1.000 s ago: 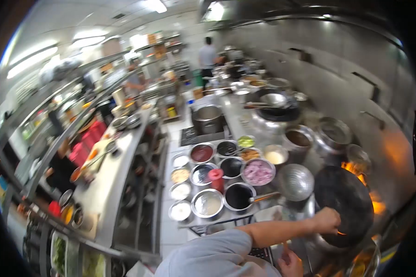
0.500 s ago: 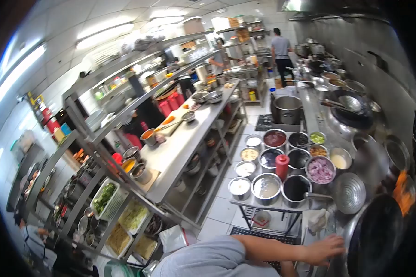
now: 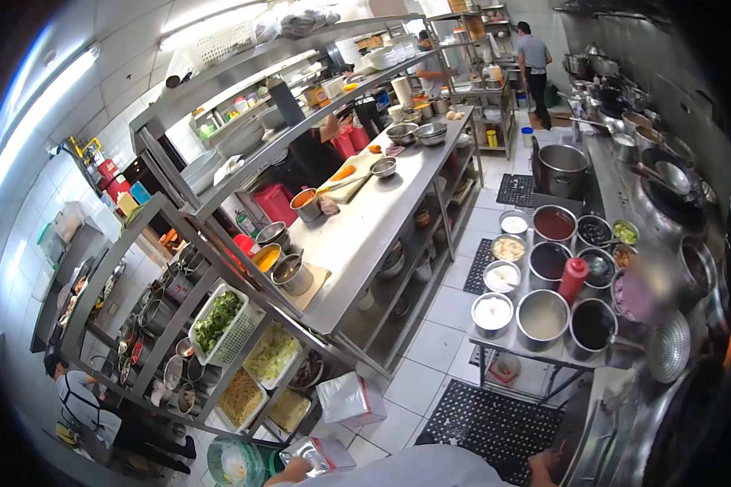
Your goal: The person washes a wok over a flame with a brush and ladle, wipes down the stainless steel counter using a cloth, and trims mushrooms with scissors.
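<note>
At the bottom edge, my left hand [image 3: 297,469] shows only in part beside a silver and red tin [image 3: 321,456]; its grip is hidden. My right hand [image 3: 543,466] hangs low by the front edge of the stove counter, its fingers partly visible and apart, with nothing seen in them. My grey sleeve [image 3: 430,469] lies between them. Close to the right hand are a dark wok [image 3: 686,422] and a perforated strainer [image 3: 668,347]. Steel pots of dark sauce [image 3: 593,326] and pale liquid [image 3: 542,315] stand with a red squeeze bottle [image 3: 573,278] on a side table.
A black rubber mat [image 3: 483,422] covers the floor ahead. A long steel worktable [image 3: 365,252] with shelves runs on the left, near a white basket of greens [image 3: 226,325]. A large stockpot [image 3: 560,170] stands farther back. Co-workers [image 3: 533,65] are at several stations.
The view has turned right and tilted lower. The arm stretched toward the stove has drawn back; hands now show at the bottom edge. Bowls at the right look smeared by motion.
</note>
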{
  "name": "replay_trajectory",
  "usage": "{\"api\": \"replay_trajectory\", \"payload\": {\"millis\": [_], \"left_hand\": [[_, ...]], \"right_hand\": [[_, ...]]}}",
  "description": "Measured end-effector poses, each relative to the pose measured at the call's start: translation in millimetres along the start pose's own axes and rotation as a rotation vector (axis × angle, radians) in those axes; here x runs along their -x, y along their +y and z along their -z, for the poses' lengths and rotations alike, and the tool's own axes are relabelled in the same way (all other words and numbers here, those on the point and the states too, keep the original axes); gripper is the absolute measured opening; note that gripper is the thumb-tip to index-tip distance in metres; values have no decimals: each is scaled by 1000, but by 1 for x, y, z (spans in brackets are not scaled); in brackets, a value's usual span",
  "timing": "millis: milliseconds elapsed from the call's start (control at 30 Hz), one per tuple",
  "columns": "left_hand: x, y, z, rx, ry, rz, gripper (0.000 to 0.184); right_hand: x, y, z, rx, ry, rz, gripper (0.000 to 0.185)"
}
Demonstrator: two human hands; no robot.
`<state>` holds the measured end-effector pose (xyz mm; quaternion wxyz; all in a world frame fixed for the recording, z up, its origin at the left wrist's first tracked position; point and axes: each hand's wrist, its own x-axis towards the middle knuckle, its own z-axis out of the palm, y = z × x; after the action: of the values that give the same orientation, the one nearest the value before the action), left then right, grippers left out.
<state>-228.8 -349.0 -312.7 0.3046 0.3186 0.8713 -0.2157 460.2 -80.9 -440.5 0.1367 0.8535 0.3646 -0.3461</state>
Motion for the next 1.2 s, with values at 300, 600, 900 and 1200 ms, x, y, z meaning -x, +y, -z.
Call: {"api": "replay_trajectory", "payload": {"millis": [300,600,900,1200], "left_hand": [[-33,-12,-31,323,-97,-33,49],[-133,146,115,569,242,-419,54],[-142,180,-30,291,-8,-512,60],[-56,128,-72,467,-227,-266,54]], "right_hand": [[2,-53,-38,70,102,94,39],[84,-174,-109,-140,-657,812,51],[107,-170,29,-269,-588,499,31],[31,-140,13,1068,-333,1094,34]]}}
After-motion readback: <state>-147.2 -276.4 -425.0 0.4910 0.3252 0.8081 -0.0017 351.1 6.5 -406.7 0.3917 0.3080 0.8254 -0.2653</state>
